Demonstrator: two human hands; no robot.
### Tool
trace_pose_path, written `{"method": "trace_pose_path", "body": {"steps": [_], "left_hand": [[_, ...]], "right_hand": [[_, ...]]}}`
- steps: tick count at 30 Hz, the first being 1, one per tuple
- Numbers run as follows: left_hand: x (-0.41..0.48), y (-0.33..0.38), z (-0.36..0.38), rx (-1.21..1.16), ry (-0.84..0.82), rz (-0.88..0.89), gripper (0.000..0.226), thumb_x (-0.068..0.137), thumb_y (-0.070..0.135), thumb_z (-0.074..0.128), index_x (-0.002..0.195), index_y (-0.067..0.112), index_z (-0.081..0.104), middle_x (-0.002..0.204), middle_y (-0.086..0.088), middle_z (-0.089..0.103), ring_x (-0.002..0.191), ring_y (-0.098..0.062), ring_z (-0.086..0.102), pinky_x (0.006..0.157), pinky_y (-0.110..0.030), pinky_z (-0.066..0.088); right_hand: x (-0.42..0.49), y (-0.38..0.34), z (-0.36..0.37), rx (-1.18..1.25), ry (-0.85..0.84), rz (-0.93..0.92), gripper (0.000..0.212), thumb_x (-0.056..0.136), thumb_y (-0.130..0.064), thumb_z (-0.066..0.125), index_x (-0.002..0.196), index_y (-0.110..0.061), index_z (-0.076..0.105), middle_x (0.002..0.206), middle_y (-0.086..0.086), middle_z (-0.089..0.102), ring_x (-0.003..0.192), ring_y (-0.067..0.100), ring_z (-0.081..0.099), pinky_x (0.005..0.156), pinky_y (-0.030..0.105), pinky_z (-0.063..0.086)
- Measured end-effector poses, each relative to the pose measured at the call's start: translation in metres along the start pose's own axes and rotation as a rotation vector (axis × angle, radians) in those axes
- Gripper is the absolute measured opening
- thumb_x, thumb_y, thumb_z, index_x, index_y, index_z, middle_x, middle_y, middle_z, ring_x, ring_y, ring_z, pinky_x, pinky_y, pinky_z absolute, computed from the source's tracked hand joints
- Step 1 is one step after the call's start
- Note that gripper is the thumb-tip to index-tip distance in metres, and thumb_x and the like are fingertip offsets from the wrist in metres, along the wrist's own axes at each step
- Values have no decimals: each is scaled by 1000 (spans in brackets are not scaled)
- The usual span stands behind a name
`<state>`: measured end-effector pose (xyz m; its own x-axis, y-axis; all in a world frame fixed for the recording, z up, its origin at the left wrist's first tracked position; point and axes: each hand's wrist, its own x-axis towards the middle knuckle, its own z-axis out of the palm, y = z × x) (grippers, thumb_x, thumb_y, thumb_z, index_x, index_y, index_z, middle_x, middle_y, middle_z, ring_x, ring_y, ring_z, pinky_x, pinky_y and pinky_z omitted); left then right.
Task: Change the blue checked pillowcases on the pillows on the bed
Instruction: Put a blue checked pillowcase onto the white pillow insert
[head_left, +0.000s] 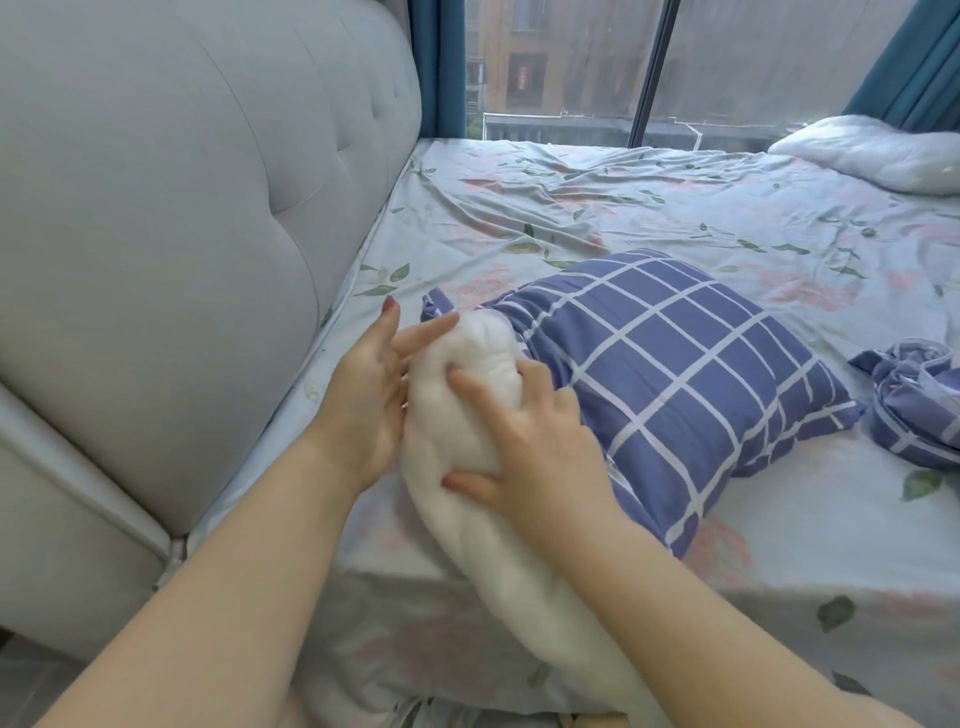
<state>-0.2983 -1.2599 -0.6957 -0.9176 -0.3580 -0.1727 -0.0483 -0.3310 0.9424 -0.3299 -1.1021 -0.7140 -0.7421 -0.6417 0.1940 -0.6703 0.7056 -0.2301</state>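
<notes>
Reaching forward over the bed (675, 208), I have both forearms stretched to the pillow (462, 415), whose near end sticks out of the blue checked pillowcase (675, 374) close to the headboard (182, 234). My left hand (374, 384) lies flat against the pillow's left side, fingers (431, 330) straight and spread, thumb up. My right hand (530, 441) clamps it from the right, fingers curled and dug into the filling, thumb below. A loose pillowcase (914, 410) lies crumpled at the right edge, just beside the first. A second pillow (883, 156), bare, lies far off by the window (571, 62).
</notes>
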Motion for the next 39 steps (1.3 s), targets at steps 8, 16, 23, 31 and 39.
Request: {"method": "trace_pose_path", "body": {"steps": [8, 16, 23, 31, 39], "left_hand": [[15, -4, -17, -109, 308, 46, 34, 101, 46, 45, 96, 17, 62, 100, -1, 62, 80, -15, 58, 70, -29, 52], [37, -16, -7, -192, 172, -169, 59, 101, 59, 29, 122, 13, 59, 105, -11, 70, 88, -22, 66, 78, -35, 52], [47, -30, 9, -273, -43, -169, 65, 100, 63, 21, 133, 22, 59, 127, -5, 67, 122, -24, 60, 104, -39, 43], [61, -36, 17, -327, 40, -161, 46, 104, 49, 33, 114, 20, 67, 103, -3, 75, 96, -20, 67, 79, -35, 48], [67, -37, 27, -220, 26, -140, 43, 108, 28, 32, 143, 8, 45, 135, -11, 61, 125, -32, 56, 69, -30, 49]], "right_hand": [[14, 26, -19, 506, 192, 121, 26, 70, -38, 78, 80, -24, 59, 86, -1, 60, 81, 18, 59, 75, 36, 50], [8, 46, -47, 778, 177, 199, 26, 62, -30, 88, 81, -26, 71, 75, -7, 71, 77, 7, 68, 74, 31, 56], [7, 60, -59, 919, 118, 209, 25, 66, -28, 89, 87, -25, 76, 83, -9, 74, 80, 4, 70, 68, 23, 54], [6, 67, -66, 1052, 103, 254, 19, 69, -24, 85, 85, -19, 76, 81, -3, 75, 75, 9, 72, 62, 19, 54], [2, 78, -76, 1206, 84, 304, 41, 56, -35, 78, 91, -14, 75, 84, 3, 76, 73, 12, 71, 59, 19, 54]]}}
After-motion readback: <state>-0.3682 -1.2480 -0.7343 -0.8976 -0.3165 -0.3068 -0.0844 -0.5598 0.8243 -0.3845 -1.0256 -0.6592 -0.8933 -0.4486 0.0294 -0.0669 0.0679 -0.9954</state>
